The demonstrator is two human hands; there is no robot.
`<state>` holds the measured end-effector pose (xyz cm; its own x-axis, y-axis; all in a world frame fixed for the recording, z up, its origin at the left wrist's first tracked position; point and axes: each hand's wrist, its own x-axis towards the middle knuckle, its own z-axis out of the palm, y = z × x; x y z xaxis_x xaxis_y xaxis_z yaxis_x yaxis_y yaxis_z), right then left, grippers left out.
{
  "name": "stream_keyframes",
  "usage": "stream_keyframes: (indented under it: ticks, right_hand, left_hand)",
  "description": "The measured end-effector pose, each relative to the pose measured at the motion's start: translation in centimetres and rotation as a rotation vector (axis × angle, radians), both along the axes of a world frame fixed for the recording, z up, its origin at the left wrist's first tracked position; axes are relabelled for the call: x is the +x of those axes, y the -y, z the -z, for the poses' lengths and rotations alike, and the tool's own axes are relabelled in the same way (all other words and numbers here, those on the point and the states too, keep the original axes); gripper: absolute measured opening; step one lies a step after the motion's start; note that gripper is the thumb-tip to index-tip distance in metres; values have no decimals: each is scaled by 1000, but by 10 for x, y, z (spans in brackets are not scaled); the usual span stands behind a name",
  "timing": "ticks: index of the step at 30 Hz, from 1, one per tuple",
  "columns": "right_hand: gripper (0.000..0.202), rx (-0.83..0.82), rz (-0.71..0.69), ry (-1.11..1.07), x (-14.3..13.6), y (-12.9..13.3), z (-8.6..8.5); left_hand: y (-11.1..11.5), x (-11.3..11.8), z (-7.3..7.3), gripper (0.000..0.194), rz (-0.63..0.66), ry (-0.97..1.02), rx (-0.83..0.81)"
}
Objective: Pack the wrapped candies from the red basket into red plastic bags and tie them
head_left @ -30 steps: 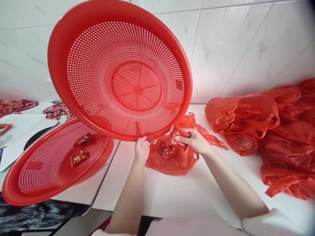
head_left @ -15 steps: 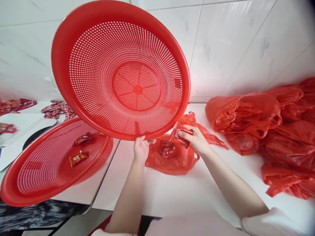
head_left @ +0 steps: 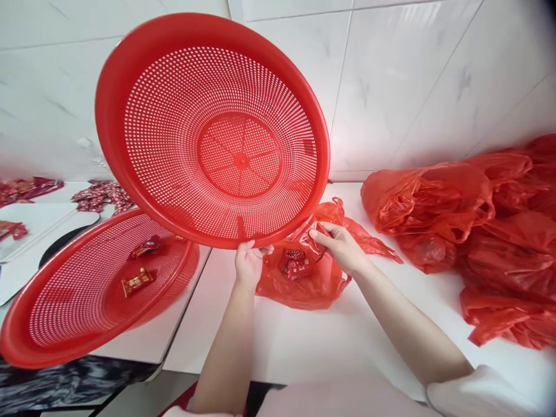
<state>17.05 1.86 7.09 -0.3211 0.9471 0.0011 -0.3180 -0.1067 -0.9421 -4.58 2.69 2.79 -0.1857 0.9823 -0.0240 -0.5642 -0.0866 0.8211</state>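
A large red plastic mesh basket (head_left: 241, 159) is tilted toward me, its inside bare. At its lower rim my left hand (head_left: 249, 266) is closed, thumb and fingertips on the edge. My right hand (head_left: 341, 246) pinches a shiny red snack packet (head_left: 310, 238), partly covered by the fingers, just beside the basket's lower right rim. Beneath both hands, a red plastic bag (head_left: 282, 295) lies spread on the white table, with a few red printed packets (head_left: 295, 266) in its mouth.
On the left a second red mesh basket (head_left: 65, 307) leans at an angle, with a red packet (head_left: 145, 247) and a gold-brown packet (head_left: 138, 281) in it. Crumpled red bags (head_left: 434, 200) pile up on the right. Patterned red packets (head_left: 102, 194) lie behind, near the tiled wall (head_left: 391, 75).
My right hand has shifted slightly left with the packet, which has turned and is now more hidden by the fingers and rim. The tilted basket's upper rim sits slightly lower in view.
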Motion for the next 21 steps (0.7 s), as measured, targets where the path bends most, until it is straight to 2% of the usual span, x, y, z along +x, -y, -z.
stream_keyframes:
  ticks: [4, 7, 11, 21]
  right_hand:
    - [29, -182, -4, -132, -1, -3, 4]
    - [28, -217, -12, -149, -1, -4, 6]
    - [27, -131, 7, -96, -2, -1, 6]
    - [33, 169, 52, 231, 0, 8, -5]
  left_hand:
    - [1, 0, -1, 18, 1, 2, 7]
    - [1, 0, -1, 18, 4, -1, 14]
    - [1, 0, 0, 17, 6, -21, -4]
    - [1, 2, 2, 16, 7, -12, 14]
